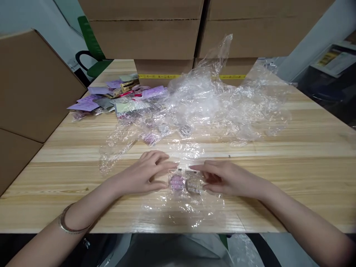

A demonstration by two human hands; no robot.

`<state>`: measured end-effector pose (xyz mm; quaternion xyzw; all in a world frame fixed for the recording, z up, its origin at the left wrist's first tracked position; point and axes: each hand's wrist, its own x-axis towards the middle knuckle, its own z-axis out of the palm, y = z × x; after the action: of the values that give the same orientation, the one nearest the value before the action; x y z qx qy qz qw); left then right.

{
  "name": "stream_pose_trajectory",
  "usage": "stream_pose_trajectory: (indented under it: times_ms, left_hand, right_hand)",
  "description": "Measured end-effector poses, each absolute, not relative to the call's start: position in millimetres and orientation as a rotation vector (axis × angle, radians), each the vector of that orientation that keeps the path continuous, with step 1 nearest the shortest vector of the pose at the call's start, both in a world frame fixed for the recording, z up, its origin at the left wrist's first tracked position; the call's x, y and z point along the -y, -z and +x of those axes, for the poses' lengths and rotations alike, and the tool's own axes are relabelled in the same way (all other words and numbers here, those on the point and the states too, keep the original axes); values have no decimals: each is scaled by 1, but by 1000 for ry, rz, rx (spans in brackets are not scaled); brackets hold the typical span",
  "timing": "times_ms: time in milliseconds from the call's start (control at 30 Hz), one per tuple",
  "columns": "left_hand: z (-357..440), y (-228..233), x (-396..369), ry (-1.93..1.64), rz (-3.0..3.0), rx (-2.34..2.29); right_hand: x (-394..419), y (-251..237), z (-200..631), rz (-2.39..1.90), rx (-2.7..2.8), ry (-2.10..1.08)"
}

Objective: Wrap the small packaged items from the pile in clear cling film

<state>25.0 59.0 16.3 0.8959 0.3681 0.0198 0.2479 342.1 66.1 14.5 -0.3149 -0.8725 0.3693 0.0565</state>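
Note:
On the table before me lie two small round items side by side under clear plastic film. One is a pink one (177, 182) and the other a beige-grey one (194, 183), both with pale lettering. My left hand (150, 171) rests at the left of the pink item, thumb and fingers apart, fingertips at the film. To the right of the beige-grey item is my right hand (222, 176), its index finger stretched out, thumb apart and the other fingers curled. Thin clear film (183, 215) spreads from the items toward the table's front edge.
A large heap of crumpled clear plastic (200, 100) covers the table's middle and back. Left of it is a pile of small packets with purple cards (89, 103). Cardboard boxes stand at the back (144, 37) and left (36, 89). A green chair (93, 44) is behind.

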Motion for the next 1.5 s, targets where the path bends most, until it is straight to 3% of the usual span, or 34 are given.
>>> stream_pose_trajectory:
  times_ms: [167, 333, 433, 533, 700, 800, 967, 1033, 1267, 1500]
  left_hand:
    - [29, -19, -57, -101, 2507, -862]
    - [0, -32, -61, -85, 2411, -947]
    - [-28, -33, -64, 7, 2353, -1062]
    - [-46, -31, -60, 119, 2340, -1068]
    - [-46, -22, -39, 237, 2364, -1094]
    - [-41, -16, -29, 201, 2379, -1144]
    - [-33, -10, -23, 135, 2380, -1209]
    - [-32, -7, -22, 109, 2384, -1217]
    - [-32, -9, -17, -28, 2398, -1217]
    - [32, -31, -34, -190, 2458, -760]
  right_hand:
    - [-66, -16, 340, -901, 2693, -1042]
    - [-76, -32, 375, -1612, 2576, -1041]
    - [-83, -36, 392, -1897, 2448, -1528]
    - [-86, -32, 391, -1864, 2351, -2005]
    - [-86, -28, 370, -1656, 2481, -2258]
    - [-82, -30, 361, -1762, 2496, -2046]
    - [-63, -37, 358, -1677, 2731, -710]
    - [-52, -39, 360, -1463, 2752, -536]
    - [-27, -45, 342, -674, 2880, -802]
    - [-40, -30, 328, -532, 2605, -1223]
